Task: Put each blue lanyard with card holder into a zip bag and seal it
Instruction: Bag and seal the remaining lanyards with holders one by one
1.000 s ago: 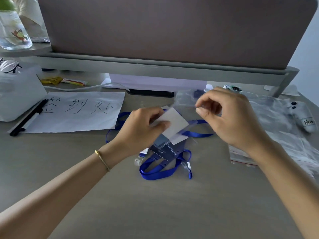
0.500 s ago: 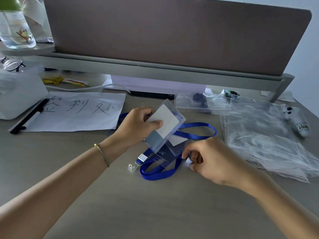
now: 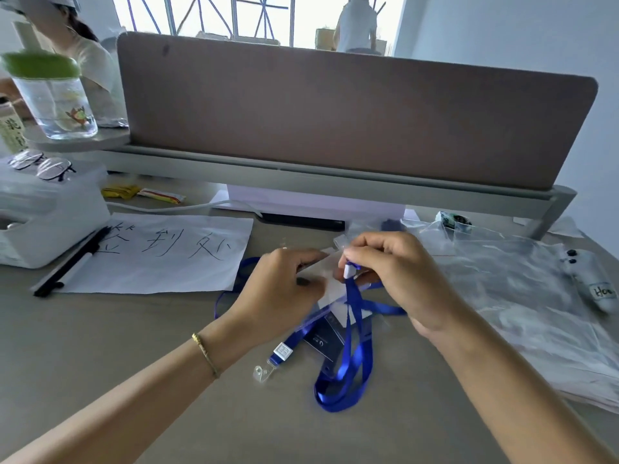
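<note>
Tabletop is a plain grey-beige laminate table point(image 3: 134, 329), backed by a brown fabric divider panel point(image 3: 335, 118) on a grey metal rail. Past the divider there's a bright window with criss-cross bars, plus a person in white standing out there and another person seated at the far left.

Left side: a clear glass jar with a green lid point(image 3: 53, 95) and a little cartoon print sits on a small shelf, a pair of glasses point(image 3: 40, 164) lies on a white plastic box, and a black marker pen point(image 3: 72, 259) rests along the edge of a white sheet of paper point(image 3: 160, 252). The paper has three big handwritten Chinese characters, 签到处. A white controller point(image 3: 589, 279) at the far right carries a label starting "Ho", the rest I can't read.

A stack of clear zip bags point(image 3: 519, 306) lies on the right of the table.

Left hand point(image 3: 281, 293) grips a clear plastic card holder with a white card point(image 3: 330, 286), lifted just off the table. Right hand point(image 3: 398, 276) pinches the white clip end of a blue ribbon lanyard point(image 3: 355, 356), right against the holder's top; the loop hangs down onto the table. Another blue lanyard with a white tag and clear clip point(image 3: 281, 353) lies underneath, with more card holders.
</note>
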